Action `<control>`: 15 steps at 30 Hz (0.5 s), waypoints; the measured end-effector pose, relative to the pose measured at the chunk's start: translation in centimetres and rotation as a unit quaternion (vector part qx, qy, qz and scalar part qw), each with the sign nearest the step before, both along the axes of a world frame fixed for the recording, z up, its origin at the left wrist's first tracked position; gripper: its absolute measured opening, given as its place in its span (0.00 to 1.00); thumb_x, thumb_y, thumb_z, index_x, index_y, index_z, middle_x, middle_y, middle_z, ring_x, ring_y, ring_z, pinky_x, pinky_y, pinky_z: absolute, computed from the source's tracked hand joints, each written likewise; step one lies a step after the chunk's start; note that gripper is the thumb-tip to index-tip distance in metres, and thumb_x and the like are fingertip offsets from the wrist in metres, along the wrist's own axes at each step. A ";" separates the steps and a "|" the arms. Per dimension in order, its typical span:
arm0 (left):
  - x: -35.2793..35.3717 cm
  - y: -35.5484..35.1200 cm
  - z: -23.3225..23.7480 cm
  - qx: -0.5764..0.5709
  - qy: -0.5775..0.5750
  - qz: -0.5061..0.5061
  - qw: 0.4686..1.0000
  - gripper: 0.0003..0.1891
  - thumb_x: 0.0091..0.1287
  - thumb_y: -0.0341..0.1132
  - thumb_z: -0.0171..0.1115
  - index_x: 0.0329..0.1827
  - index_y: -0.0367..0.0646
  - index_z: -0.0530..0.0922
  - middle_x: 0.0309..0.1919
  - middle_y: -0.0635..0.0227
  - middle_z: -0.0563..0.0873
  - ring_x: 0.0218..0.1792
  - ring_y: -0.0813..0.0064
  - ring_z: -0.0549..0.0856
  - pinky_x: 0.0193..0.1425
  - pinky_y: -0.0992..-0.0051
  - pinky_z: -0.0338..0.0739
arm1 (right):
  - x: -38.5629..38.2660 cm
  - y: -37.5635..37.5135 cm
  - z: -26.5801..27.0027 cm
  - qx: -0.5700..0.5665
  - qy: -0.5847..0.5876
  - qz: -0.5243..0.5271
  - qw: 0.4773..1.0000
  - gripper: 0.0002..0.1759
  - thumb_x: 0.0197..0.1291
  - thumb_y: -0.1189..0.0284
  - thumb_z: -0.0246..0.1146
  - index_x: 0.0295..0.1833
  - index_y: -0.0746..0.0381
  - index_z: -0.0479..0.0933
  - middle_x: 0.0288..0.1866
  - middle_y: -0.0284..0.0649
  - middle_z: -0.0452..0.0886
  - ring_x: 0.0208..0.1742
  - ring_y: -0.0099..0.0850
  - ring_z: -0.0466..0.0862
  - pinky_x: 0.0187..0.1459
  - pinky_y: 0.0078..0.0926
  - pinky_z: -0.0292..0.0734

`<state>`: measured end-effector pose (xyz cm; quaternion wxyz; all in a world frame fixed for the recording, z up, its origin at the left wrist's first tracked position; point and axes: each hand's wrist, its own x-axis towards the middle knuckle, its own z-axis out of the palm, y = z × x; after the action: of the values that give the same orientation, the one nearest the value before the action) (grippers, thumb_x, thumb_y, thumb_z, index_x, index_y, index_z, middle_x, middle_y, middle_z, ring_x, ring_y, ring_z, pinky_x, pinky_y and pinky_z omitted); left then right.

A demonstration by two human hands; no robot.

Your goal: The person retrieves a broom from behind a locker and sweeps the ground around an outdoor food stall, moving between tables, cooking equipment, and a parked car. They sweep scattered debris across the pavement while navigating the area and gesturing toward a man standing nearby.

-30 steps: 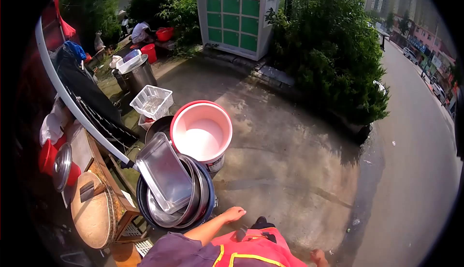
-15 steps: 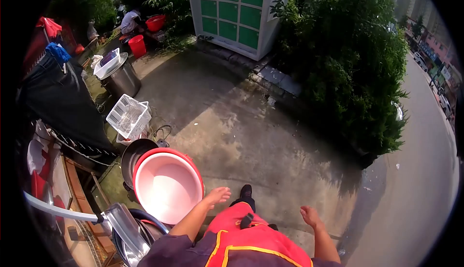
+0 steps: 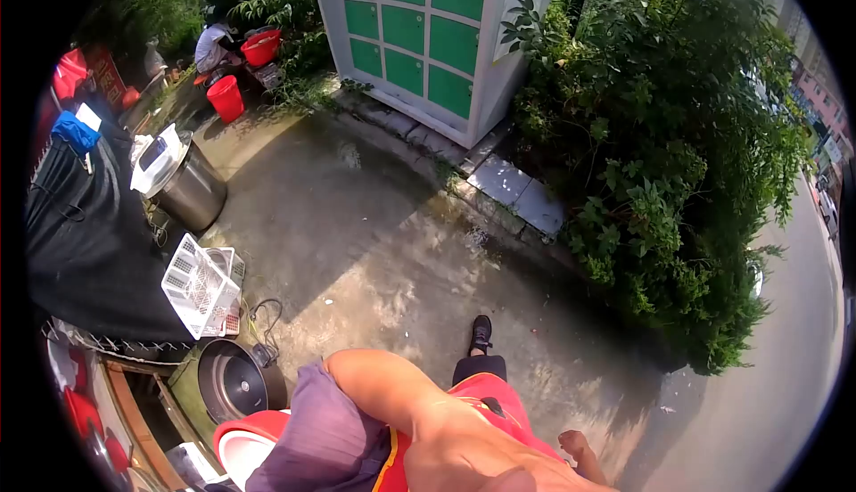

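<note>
Head view, basin: the red-rimmed basin (image 3: 234, 450), pale inside, was at the near left edge of the concrete ground (image 3: 383, 269), partly covered by the purple-grey sleeve (image 3: 312, 430); its support was hidden.
Left hand: the left hand (image 3: 486, 456) loomed close to the camera, its arm bent across the red apron (image 3: 481, 391); its fingers could not be made out, so I could not tell whether it was open or closed.
Right hand: the right hand (image 3: 573, 443) hung apart from everything, its fingers loosely curled but open, with nothing visible in it.
Dark pan: just beyond the basin, the round dark pan (image 3: 230, 382) stood tilted.
Baskets: white plastic baskets (image 3: 198, 287) stood beyond the pan, beside a black cable (image 3: 266, 349).
Steel pot: farther along the left edge, the steel pot (image 3: 198, 193) carried a white tray (image 3: 160, 160).
Far left corner: a red bucket (image 3: 226, 98) stood near another person (image 3: 212, 48), crouched by a red tub (image 3: 261, 47).
Far edge: a cabinet (image 3: 419, 37) with green doors stood beside leafy bushes (image 3: 660, 180).
</note>
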<state>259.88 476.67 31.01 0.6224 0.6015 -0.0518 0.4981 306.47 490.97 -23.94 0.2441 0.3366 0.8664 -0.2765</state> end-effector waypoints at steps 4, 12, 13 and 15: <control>-8.3 13.5 -0.8 0.080 0.001 0.002 0.997 0.44 0.52 0.67 0.30 0.53 0.31 0.62 0.50 0.46 0.69 0.55 0.58 0.67 0.59 0.63 0.56 | -17.8 16.4 4.2 0.038 0.071 -0.126 0.989 0.11 0.46 0.71 0.53 0.31 0.65 0.76 0.27 0.44 0.78 0.30 0.31 0.78 0.34 0.26 0.73; -30.3 29.5 -3.4 0.122 0.034 0.129 0.983 0.53 0.49 0.72 0.18 0.45 0.23 0.70 0.43 0.41 0.74 0.49 0.51 0.73 0.55 0.61 0.63 | -61.3 45.2 25.7 -0.201 0.391 -0.285 0.852 0.18 0.58 0.66 0.51 0.49 0.67 0.67 0.41 0.40 0.74 0.38 0.25 0.74 0.39 0.21 0.70; -33.9 30.4 -5.6 0.045 0.082 0.190 0.977 0.57 0.41 0.74 0.14 0.43 0.26 0.72 0.42 0.45 0.75 0.46 0.53 0.75 0.52 0.61 0.65 | -65.8 48.0 27.3 -0.200 0.445 -0.303 0.818 0.18 0.58 0.66 0.50 0.50 0.67 0.66 0.43 0.41 0.73 0.39 0.26 0.74 0.41 0.22 0.70; -40.8 33.6 -10.3 -0.197 0.149 0.353 0.902 0.54 0.47 0.73 0.17 0.47 0.25 0.69 0.43 0.50 0.76 0.48 0.61 0.74 0.55 0.69 0.63 | -73.8 54.0 28.9 -0.211 0.514 -0.371 0.744 0.22 0.58 0.63 0.50 0.52 0.68 0.63 0.46 0.44 0.72 0.42 0.28 0.74 0.44 0.24 0.70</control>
<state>219.12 510.28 20.70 0.5116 0.5129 0.3566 0.5899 232.62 544.94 4.98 -0.2950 0.3786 0.5870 -0.6519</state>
